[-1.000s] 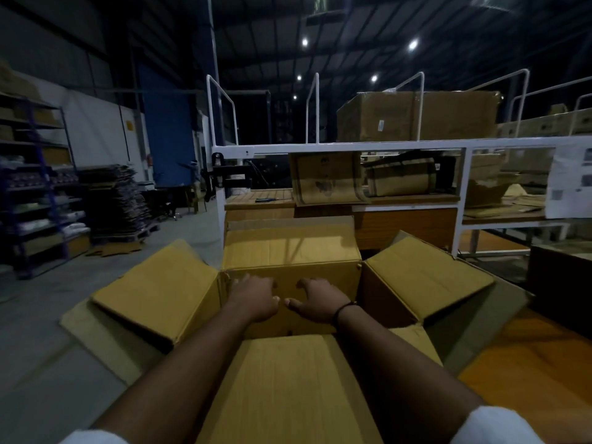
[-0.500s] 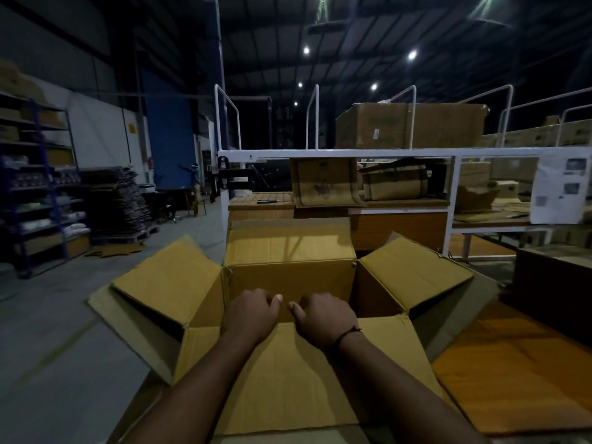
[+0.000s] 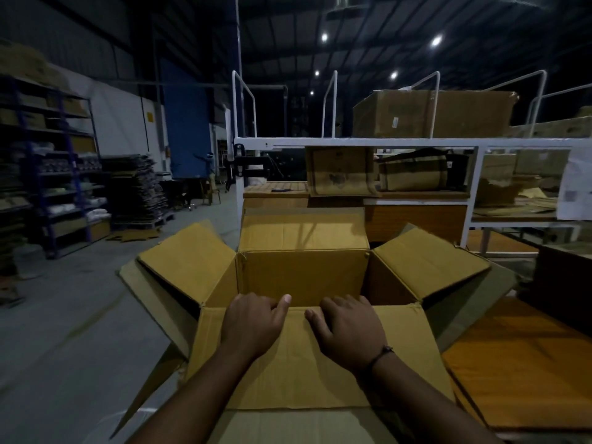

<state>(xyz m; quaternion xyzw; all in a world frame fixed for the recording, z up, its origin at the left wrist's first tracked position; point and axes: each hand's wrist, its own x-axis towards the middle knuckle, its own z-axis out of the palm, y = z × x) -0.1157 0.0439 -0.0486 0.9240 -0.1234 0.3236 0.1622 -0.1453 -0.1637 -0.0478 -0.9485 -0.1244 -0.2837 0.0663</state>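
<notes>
On the near flap (image 3: pixel 304 376), left grip (image 3: pixel 253 325) and right grip (image 3: pixel 349 331) clamp side by side.
Fingers curl over its fold; the open carton's (image 3: pixel 304 274) hollow lies just beyond them.

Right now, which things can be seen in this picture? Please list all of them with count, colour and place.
box: 1, yellow-brown, centre, four flaps open
rack: 1, white, behind the box
cartons: several, brown, on and in the rack
paper: 1, white, on the rack at the right edge
table: 1, orange wood, right of the box
shelves: 1 unit, blue, far left
cardboard stack: 1, dark, beside the shelves
lamps: 5, white, ceiling
wristband: 1, dark, right wrist
left hand: 1, grips the box's near edge
right hand: 1, grips the same edge
</notes>
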